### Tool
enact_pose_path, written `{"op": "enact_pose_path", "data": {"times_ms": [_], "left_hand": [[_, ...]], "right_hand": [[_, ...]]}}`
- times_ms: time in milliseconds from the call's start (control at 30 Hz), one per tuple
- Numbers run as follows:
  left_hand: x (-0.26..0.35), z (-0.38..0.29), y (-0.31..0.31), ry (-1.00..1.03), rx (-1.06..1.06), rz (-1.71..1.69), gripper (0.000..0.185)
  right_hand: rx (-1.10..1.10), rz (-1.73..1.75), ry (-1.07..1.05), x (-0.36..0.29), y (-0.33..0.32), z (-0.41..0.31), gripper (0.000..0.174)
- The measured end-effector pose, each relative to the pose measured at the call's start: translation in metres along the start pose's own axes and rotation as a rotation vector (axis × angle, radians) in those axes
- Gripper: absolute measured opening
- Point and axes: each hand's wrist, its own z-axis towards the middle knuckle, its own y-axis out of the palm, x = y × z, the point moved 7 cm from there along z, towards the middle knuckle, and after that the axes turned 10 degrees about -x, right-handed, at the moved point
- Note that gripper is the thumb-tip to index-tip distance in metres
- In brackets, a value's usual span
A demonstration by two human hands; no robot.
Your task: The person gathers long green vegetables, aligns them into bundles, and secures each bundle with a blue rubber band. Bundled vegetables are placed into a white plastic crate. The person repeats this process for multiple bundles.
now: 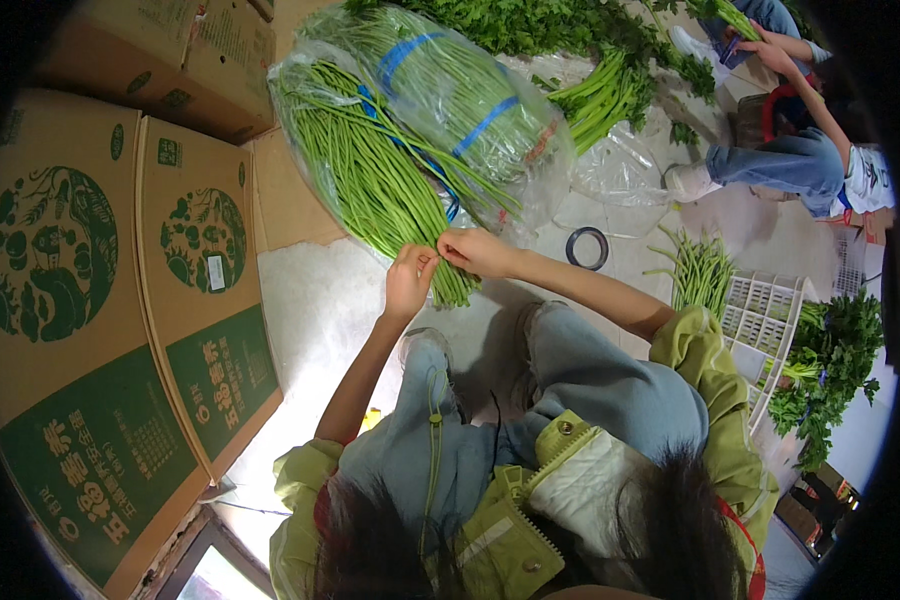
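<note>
A loose pile of green long beans point(367, 172) lies before me on an opened clear plastic bag, its near ends fanned toward my feet. My left hand point(409, 281) is at the left side of these ends, thumb and fingertips pinched together. From the right, my right hand point(476, 252) meets it, fingers curled over the bean ends. The fingertips of both hands nearly touch; which stalks they pinch is too small to tell. A blue strap point(446, 187) runs loosely along the pile. Beside it lies a wrapped bundle of long beans point(450, 97) bound with blue bands.
Printed cardboard boxes point(202, 225) stand at left. A roll of tape point(587, 248) lies on the floor. At right are more long beans point(701, 274), a white plastic crate point(765, 307) and leafy celery point(832, 367). Another person's hands point(769, 49) hold celery at upper right.
</note>
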Motion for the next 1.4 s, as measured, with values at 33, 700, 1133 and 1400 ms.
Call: {"op": "enact_pose_path", "data": {"times_ms": [33,700,1133,1400], "left_hand": [[-0.002,0.001,0.000,-0.014,-0.002,-0.010,0.010],[0.007,0.001,0.001,0.081,0.056,-0.051,0.016],[0.009,-0.034,0.005,-0.083,-0.165,-0.125,0.009],[0.030,-0.057,0.008,0.078,-0.254,0.033,0.012]], "right_hand": [[0.008,-0.020,0.025,0.004,0.000,0.002,0.011],[-0.174,0.025,-0.052,0.002,-0.004,0.001,0.010],[0.014,-0.208,-0.276,-0.055,0.003,-0.014,0.011],[-0.029,-0.191,-0.214,-0.057,0.014,-0.041,0.012]]}}
